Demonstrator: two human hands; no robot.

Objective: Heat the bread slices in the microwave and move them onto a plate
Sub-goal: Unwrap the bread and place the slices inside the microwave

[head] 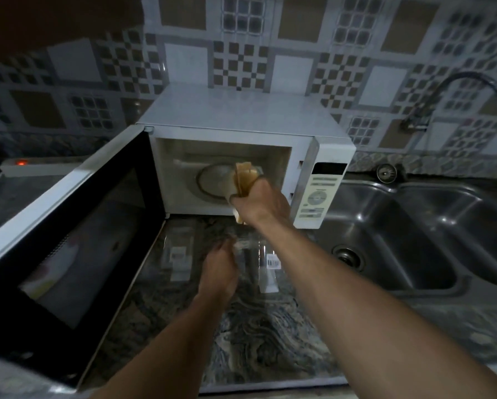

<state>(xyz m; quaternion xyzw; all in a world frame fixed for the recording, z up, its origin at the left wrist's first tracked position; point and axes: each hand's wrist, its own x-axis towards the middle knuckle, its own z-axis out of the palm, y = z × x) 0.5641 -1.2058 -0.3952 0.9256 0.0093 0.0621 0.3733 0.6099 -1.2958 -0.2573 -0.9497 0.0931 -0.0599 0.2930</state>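
Now | right grip (pixel 263 207) clutches bread slices (pixel 243 178) | left grip (pixel 220 269) blurred, state unclear

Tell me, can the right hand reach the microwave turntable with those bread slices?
Probably yes: the microwave door stands wide open, the right hand holds the bread slices at the cavity mouth, and the turntable looks bare.

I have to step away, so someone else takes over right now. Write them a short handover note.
Right hand grips the bread slices, held upright at the mouth of the microwave, near its turntable.
Left hand rests on the clear plastic bag on the countertop; its grip is blurred.
Done: door open, slices out of the bag.
Unclear: whether they are heated yet.
Left: heat if needed, then move them onto a plate; none in view.
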